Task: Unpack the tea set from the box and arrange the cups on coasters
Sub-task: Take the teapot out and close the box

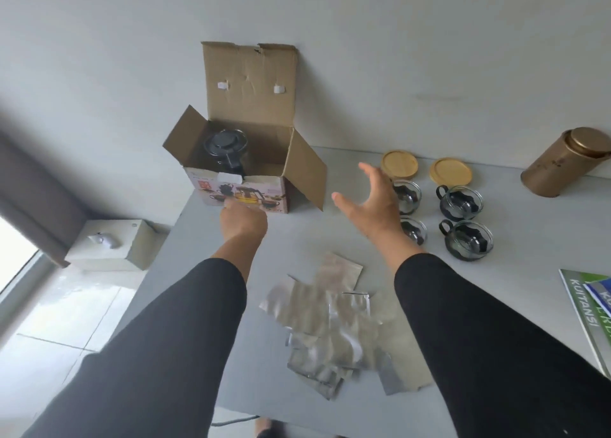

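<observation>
The cardboard box (246,193) stands with its flaps up at the far left of the grey table (297,249), against the wall. A glass teapot with a black lid (225,146) sits inside it. My left hand (243,221) reaches to the box's printed front face, fingers bent down, holding nothing that shows. My right hand (370,202) hovers with fingers spread just right of the box, above the table. Behind and right of it stand several glass cups with black handles (461,202), two partly hidden by the hand. Two round wooden coasters (450,172) lie behind the cups.
A heap of clear plastic wrappers (330,325) lies in the middle of the table near me. A gold tin canister (562,163) lies tilted at the far right. A green booklet (591,308) is at the right edge. A white box (112,244) sits on the floor left.
</observation>
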Demonstrator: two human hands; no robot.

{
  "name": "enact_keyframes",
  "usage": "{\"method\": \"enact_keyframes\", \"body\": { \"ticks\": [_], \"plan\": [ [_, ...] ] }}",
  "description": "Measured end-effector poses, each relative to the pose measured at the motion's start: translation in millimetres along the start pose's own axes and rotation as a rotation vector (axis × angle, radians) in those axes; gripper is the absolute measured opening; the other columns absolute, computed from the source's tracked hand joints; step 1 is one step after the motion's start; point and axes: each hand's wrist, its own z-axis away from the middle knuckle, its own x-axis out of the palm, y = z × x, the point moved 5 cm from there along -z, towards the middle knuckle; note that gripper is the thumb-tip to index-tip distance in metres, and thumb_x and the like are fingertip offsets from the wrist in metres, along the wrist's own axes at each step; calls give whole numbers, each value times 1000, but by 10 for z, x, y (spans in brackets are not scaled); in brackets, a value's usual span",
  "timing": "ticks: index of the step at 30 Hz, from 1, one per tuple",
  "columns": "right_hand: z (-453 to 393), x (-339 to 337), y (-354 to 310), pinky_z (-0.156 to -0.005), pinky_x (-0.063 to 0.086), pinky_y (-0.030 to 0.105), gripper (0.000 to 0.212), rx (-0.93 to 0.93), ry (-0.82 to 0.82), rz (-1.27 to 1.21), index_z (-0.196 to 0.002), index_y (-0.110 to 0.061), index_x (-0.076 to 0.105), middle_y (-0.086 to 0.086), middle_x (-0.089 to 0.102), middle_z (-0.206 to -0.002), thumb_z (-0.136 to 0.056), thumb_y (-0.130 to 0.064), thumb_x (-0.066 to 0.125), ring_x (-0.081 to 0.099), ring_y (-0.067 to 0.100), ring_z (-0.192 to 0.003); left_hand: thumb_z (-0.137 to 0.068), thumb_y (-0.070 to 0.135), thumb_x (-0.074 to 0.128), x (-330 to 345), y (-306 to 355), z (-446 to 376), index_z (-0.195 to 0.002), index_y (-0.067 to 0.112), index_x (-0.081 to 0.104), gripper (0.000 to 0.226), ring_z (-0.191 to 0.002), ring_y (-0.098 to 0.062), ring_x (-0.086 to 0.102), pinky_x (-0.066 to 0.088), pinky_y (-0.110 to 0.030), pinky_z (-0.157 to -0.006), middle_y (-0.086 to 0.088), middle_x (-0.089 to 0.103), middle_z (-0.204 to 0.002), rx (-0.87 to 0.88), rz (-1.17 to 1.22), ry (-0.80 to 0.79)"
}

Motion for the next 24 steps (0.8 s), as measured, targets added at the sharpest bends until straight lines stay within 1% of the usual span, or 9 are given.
{"method": "enact_keyframes", "body": {
  "ticks": [4,6,8,11,13,15,17,19,24],
  "plan": [
    [-142,390,-539,-98,29,16,66,-71,-108,-15,-135,-16,44,2,48,-137,-77,-32,72,44,15,-127,-98,20,45,-619,73,-241,-138,7,38,43,-122,-28,48,43,-33,-100,-11,46,-137,125,91,183],
    [-227,596,-749,-102,34,22,64,-93,-146,3,-133,-16,46,2,51,-136,-77,-34,72,46,17,-126,-97,20,46,-824,171,-361,-134,8,41,39,-121,-27,48,41,-33,-98,-11,48,-133,233,77,208],
    [-320,805,-922,-105,39,31,62,-114,-169,45,-131,-20,48,0,54,-133,-76,-39,69,49,17,-124,-97,22,48,-931,261,-519,-135,8,41,41,-122,-26,47,41,-33,-99,-10,48,-134,310,23,174],
    [-470,1111,-1098,-96,32,19,54,-105,-234,97,-134,-25,44,-4,50,-138,-84,-36,61,47,15,-126,-96,26,49,-961,361,-790,-133,6,44,42,-117,-28,52,46,-36,-95,-12,52,-129,348,-86,74],
    [-591,1252,-1187,-85,28,17,50,-94,-250,153,-136,-25,42,-5,47,-140,-89,-31,57,46,14,-127,-96,25,48,-940,428,-942,-131,4,46,40,-109,-30,58,50,-36,-86,-15,54,-124,351,-161,1],
    [-730,1356,-1241,-83,28,18,46,-70,-248,177,-136,-22,44,-3,48,-139,-91,-27,55,47,16,-125,-97,18,45,-908,503,-1063,-126,2,49,34,-102,-31,61,49,-32,-75,-16,56,-119,361,-225,-56],
    [-874,1441,-1268,-77,32,15,39,-21,-245,187,-128,-20,51,-1,56,-129,-90,-28,56,52,16,-114,-95,9,44,-886,580,-1197,-119,0,54,27,-99,-30,62,50,-31,-72,-16,58,-114,376,-257,-72],
    [-980,1551,-1275,-63,35,16,32,51,-289,184,-116,-18,58,-2,60,-115,-88,-33,60,53,15,-97,-94,6,46,-900,637,-1337,-115,0,57,25,-96,-30,64,54,-31,-74,-17,60,-110,377,-251,-72],
    [-1048,1895,-1263,-66,39,25,31,166,-478,182,-99,-17,61,0,60,-99,-81,-40,70,53,16,-86,-94,10,52,-954,716,-1632,-107,3,62,18,-84,-27,66,56,-30,-68,-14,65,-99,366,-239,-90]
  ]
}}
